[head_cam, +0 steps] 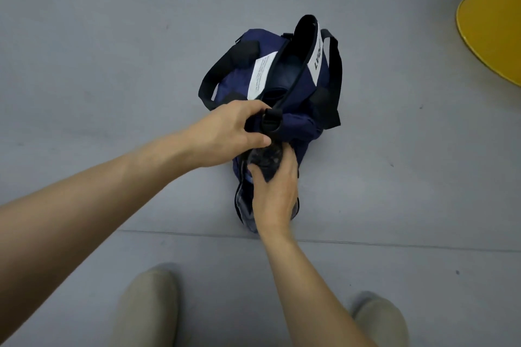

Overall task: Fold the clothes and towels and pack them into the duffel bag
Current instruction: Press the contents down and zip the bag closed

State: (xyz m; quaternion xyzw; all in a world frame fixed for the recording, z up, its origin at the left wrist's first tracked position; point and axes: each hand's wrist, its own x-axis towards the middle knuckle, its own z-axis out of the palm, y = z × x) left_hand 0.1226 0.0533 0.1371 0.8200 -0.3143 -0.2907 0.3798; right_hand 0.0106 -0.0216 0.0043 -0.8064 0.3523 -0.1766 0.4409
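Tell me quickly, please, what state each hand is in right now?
Left hand: closed, gripping the near end of the duffel bag.
Right hand: closed around a dark bundle at the bag's end opening.

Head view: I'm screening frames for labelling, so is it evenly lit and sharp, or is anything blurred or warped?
Head view: soft, even light, no glare or hard shadows; wide-angle stretch enlarges the near forearms; the duffel bag is fairly sharp, small print on its label unreadable; the dark bundle in the right hand is smeared; the left hand on the bag's end is clear.
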